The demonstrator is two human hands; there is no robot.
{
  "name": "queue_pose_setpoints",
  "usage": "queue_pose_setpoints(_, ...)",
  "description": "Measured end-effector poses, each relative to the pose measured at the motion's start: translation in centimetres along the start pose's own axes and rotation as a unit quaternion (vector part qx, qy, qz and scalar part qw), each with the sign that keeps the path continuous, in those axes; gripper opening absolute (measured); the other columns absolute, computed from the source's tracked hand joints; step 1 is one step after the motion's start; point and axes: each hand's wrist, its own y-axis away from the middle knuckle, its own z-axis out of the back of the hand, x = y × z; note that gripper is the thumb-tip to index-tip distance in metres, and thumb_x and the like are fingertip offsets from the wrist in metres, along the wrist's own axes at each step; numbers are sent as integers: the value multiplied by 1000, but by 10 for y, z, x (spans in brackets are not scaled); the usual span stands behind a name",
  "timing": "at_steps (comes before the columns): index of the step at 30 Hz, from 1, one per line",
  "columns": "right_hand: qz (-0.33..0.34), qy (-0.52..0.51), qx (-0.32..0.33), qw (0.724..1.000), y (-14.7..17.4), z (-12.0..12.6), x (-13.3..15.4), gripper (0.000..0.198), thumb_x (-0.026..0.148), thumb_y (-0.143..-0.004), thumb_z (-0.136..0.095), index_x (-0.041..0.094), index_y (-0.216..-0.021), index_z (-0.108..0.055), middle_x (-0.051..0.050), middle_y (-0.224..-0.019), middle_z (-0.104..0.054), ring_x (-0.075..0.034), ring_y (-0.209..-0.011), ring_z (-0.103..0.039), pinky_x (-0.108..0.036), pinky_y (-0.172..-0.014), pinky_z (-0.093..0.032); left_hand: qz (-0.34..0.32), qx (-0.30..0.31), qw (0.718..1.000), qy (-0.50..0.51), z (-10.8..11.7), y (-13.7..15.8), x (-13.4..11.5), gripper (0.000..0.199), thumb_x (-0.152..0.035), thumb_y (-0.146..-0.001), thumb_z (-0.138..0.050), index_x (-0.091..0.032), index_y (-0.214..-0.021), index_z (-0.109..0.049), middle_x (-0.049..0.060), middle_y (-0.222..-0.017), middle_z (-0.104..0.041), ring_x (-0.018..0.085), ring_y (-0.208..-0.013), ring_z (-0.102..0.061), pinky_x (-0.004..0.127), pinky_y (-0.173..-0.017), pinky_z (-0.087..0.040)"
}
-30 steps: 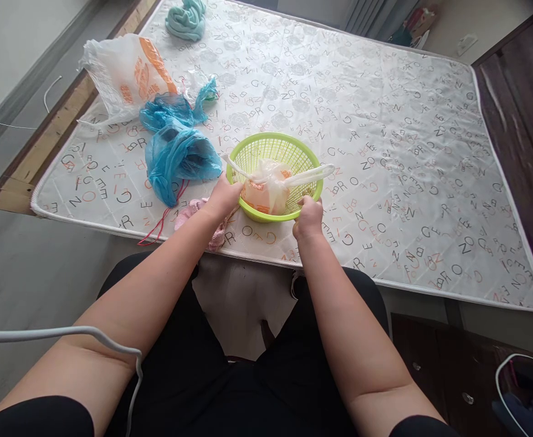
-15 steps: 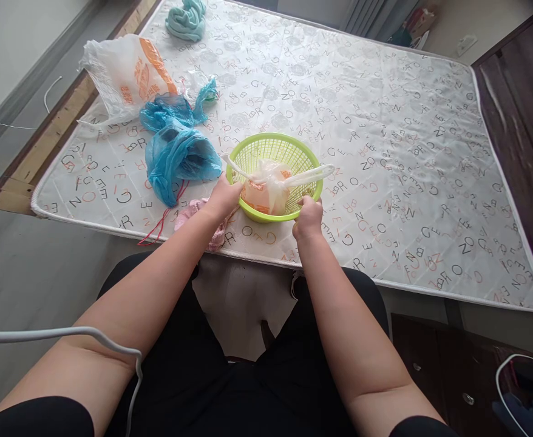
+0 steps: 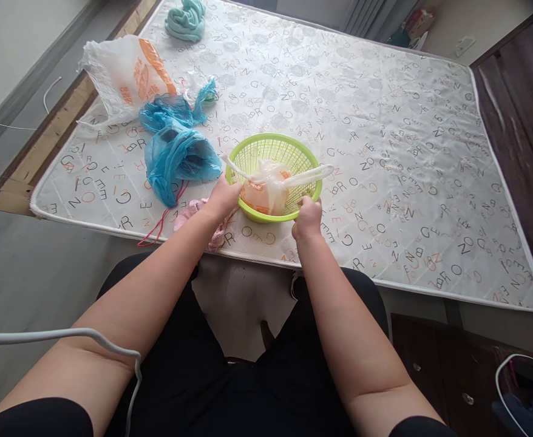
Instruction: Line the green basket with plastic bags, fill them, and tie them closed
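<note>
Both of my hands grip a lime-green plastic colander (image 3: 273,139) near the front edge of the mattress. My left hand (image 3: 225,197) is closed on the left side of its rim. On the right front rim, my right hand (image 3: 309,215) is closed with the thumb over the edge. Inside the colander lies a knotted white plastic bag (image 3: 266,191) with orange print, its contents hidden. The bag's two handles stick out, one to each side over the rim. A pink knitted cloth (image 3: 191,212) lies partly under my left forearm.
Left of the colander are a crumpled blue plastic bag (image 3: 178,158), a red string (image 3: 159,227) and a white-and-orange plastic bag (image 3: 127,76). A teal cloth (image 3: 186,21) lies at the far left of the letter-printed mattress (image 3: 407,152). A white cable (image 3: 57,334) crosses my left arm.
</note>
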Motion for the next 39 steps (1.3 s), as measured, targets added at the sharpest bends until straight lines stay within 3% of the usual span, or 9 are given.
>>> queue_pose_setpoints(19, -5, 1, -23, 1000, 6, -3, 7, 26, 17, -71, -49, 25, -96, -51, 4, -88, -57, -12, -77, -58, -24, -68, -49, 5, -7, 1000, -17, 1, 0, 0, 60, -20, -71, -68, -17, -131, -63, 14, -127, -73, 33, -125, -66, 46, -111, -52)
queue_pose_setpoints(28, 55, 31, 23, 998, 2, 0, 1, 23, 26, -78, -55, 26, -100, -51, 7, -78, -50, -11, -69, -54, -24, -62, -42, -8, -4, 1000, -30, 0, 0, -1, 56, -16, -74, -63, -16, -131, -63, 13, -129, -73, 29, -122, -68, 41, -109, -54)
queue_pose_setpoints(39, -6, 8, -27, 1000, 5, -3, 6, 26, 18, -74, -49, 24, -99, -53, 4, -87, -59, -12, -76, -59, -24, -65, -49, -3, -11, 999, -30, 0, -4, 5, 53, -18, -73, -64, -16, -126, -64, 12, -123, -74, 30, -122, -67, 44, -111, -53)
